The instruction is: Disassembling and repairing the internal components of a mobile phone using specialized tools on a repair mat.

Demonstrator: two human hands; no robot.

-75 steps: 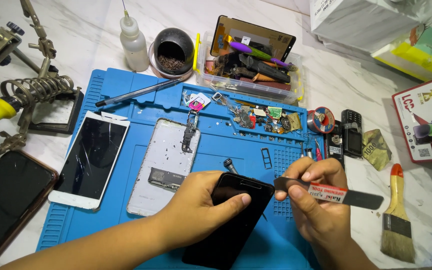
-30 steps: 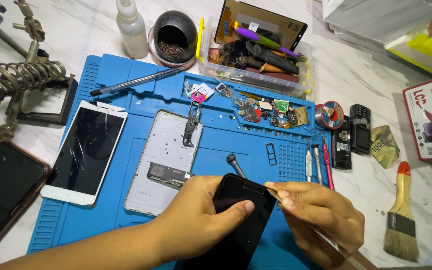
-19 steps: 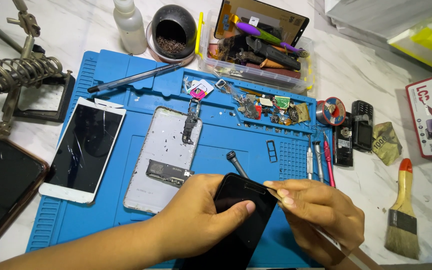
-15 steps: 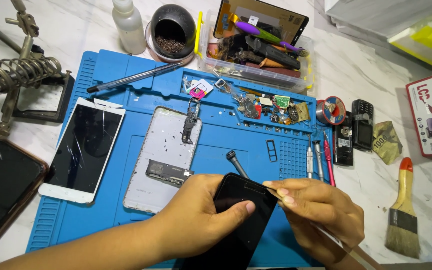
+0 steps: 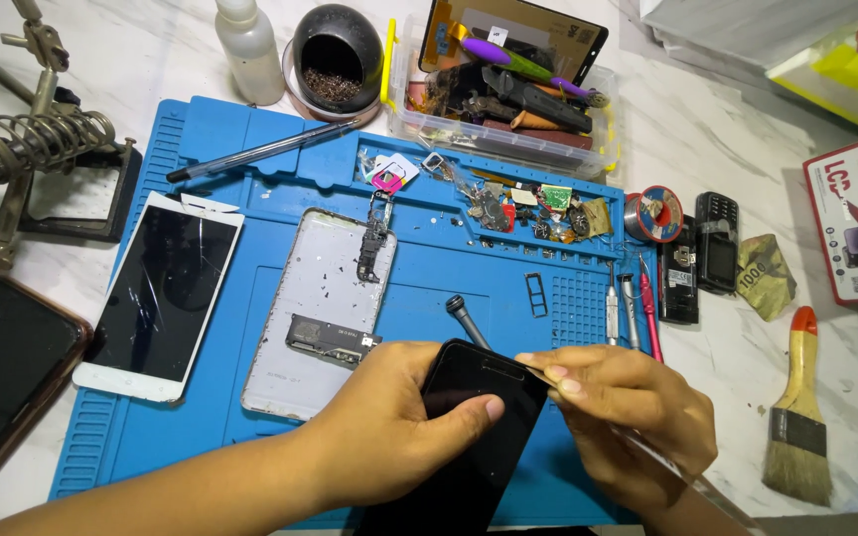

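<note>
Black phone (image 5: 474,417); blue mat (image 5: 211,139); white cracked phone (image 5: 161,293); orange-handled brush (image 5: 798,407); pink tweezers (image 5: 649,316).

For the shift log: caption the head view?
Left hand grips black phone while right hand works a thin tool at its edge.

White marble-pattern worktop (image 5: 707,139) under even bright light, blue work mat (image 5: 201,139) centre, clutter toward 12 o'clock.

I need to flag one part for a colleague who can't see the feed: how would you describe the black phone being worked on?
Start at the blue silicone work mat; near its front edge, both hands meet. The left hand grips a black glossy phone, tilted, while the right hand presses a thin flat blade to its top corner. Unlike the white cracked phone, it is held, not lying flat.
</note>
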